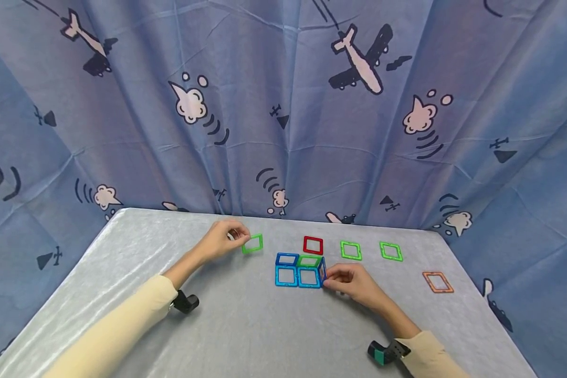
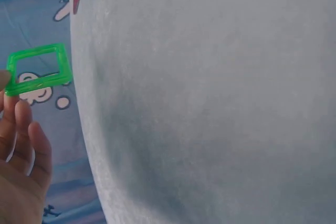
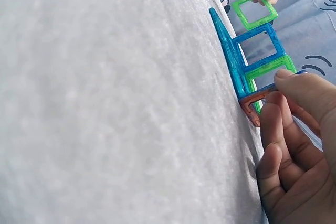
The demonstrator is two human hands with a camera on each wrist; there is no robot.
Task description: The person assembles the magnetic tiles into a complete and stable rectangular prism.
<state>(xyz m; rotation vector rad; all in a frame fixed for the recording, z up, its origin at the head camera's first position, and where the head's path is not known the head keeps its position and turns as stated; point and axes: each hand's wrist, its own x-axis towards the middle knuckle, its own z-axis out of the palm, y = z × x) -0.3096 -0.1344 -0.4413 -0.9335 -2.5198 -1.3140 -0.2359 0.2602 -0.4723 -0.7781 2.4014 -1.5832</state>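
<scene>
Blue curtain (image 1: 264, 68) printed with aeroplanes hangs at 12 o'clock, beyond a desk (image 1: 217, 325) under pale cloth. On the left hand (image 1: 224, 240), the fingers and thumb come together on one side of a green frame (image 2: 39, 84), raised at 10 o'clock from a joined group of frames. Its open face turns toward 6 o'clock, and its top edge climbs toward 2 o'clock; being square, it shows no clear long axis. On the right hand (image 1: 354, 281), thumb and fingers pinch a dark blue frame (image 1: 325, 268) at the group's 3 o'clock end. This one stands upright, nearly edge-on, its plane running from 6 to 12 o'clock.

Next to it, two light blue frames (image 1: 286, 284) lie flat side by side, giving the group a long axis from 9 to 3 o'clock. Along their 12 o'clock edge stand a blue upright frame (image 1: 288, 254) and a green upright frame (image 1: 309, 256), both facing 6 o'clock.

Farther out, a red frame (image 1: 313, 253) lies near 1 o'clock, two loose green frames (image 1: 352, 258) toward 2 o'clock, and an orange frame (image 1: 442, 291) well apart, near 3 o'clock.
</scene>
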